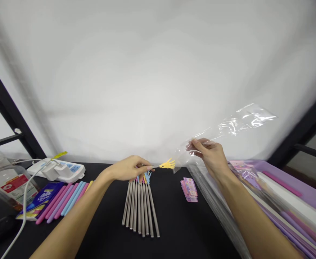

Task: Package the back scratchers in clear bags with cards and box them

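Pinched in the fingers of my left hand [128, 169] is a back scratcher whose yellow hand-shaped head [167, 164] points right; its shaft is mostly hidden by the hand. My right hand [210, 153] grips a long clear plastic bag [245, 120] between thumb and fingers, and the bag slants up to the right. The yellow head is close to the bag's lower left end; I cannot tell whether it is inside. Below my left hand, several metal back scratchers [140, 212] lie fanned out on the black table [179, 230], their coloured heads at the far end.
Pink cards [189, 189] lie stacked right of the rods. More clear bags [214, 205] lie under my right arm, beside a purple bin [290, 180] with packed pieces. On the left are coloured tubes [66, 201], a blue packet [43, 196], a power strip [74, 171] and a plastic jar [10, 183].
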The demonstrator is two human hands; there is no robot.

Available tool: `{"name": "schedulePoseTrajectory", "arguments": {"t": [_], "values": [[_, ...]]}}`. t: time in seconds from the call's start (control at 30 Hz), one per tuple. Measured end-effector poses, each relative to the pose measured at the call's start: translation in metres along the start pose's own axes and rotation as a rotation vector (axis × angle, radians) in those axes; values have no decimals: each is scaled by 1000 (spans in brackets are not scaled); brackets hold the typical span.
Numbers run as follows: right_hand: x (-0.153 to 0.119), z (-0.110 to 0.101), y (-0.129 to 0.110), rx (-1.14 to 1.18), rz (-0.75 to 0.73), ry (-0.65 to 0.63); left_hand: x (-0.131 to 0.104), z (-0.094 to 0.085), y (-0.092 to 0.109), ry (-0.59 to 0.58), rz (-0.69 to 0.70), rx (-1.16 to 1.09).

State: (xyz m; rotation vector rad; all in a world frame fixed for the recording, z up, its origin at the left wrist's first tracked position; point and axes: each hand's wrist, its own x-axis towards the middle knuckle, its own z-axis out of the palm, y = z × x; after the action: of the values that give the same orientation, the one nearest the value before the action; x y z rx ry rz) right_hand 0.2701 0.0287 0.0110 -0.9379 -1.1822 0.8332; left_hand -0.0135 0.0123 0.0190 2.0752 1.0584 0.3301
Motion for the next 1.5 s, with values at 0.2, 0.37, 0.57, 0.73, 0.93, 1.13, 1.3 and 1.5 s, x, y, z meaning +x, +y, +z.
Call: {"name": "schedulePoseTrajectory", "arguments": {"t": [0.2,0.37,0.57,0.73,0.93,1.13,1.3,1.5], "values": [[-1,2,5,54,51,-135,2,1,-7,-125,63,-113],[-1,-1,7,3,136,-101,8,3,-10,-7,119,-145],[-2,2,8,-22,166,-119,13,10,-9,178,165,-128],[-2,3,11,-55,149,-126,10,12,-10,233,181,-212],[1,-6,13,-66,90,-129,8,6,-12,276,162,-192],[1,-7,6,-130,22,-118,7,5,-11,350,137,-133],[3,-9,5,-193,14,-57,7,7,-9,402,144,-92],[-2,2,7,-171,78,-163,13,15,-8,487,189,-8]]}}
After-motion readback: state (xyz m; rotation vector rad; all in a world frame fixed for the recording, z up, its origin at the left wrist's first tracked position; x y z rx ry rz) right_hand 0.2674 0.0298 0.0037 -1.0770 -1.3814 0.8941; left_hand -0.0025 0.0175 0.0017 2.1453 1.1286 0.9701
